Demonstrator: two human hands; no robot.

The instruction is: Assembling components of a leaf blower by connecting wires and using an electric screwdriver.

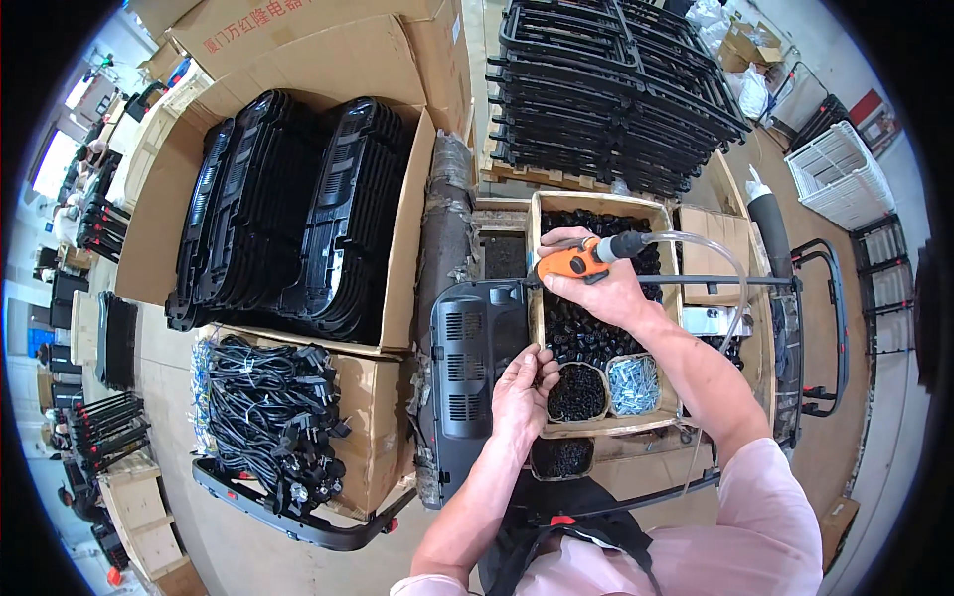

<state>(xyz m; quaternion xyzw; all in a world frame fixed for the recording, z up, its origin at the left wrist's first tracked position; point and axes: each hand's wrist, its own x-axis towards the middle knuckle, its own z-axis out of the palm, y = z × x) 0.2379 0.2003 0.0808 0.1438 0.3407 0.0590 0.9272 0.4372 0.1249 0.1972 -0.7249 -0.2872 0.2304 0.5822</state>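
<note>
Your right hand point(614, 292) grips the orange-black plastic tool point(568, 264); your left hand's point(520, 392) hold, I cannot tell. The black vented plastic panel point(464, 372) looks unfinished.

The bare left forearm point(467, 509) rises from the lower edge, slanting up to the right, and ends in the left hand point(519, 395), whose fingers are curled inward with the thumb drawn close to the index fingertip; whether anything is pinched there is too small to tell. The bare right forearm point(698, 370) reaches up and leftward from the lower right, its right hand point(618, 298) farther forward, fingers wrapped in a grip.
</note>
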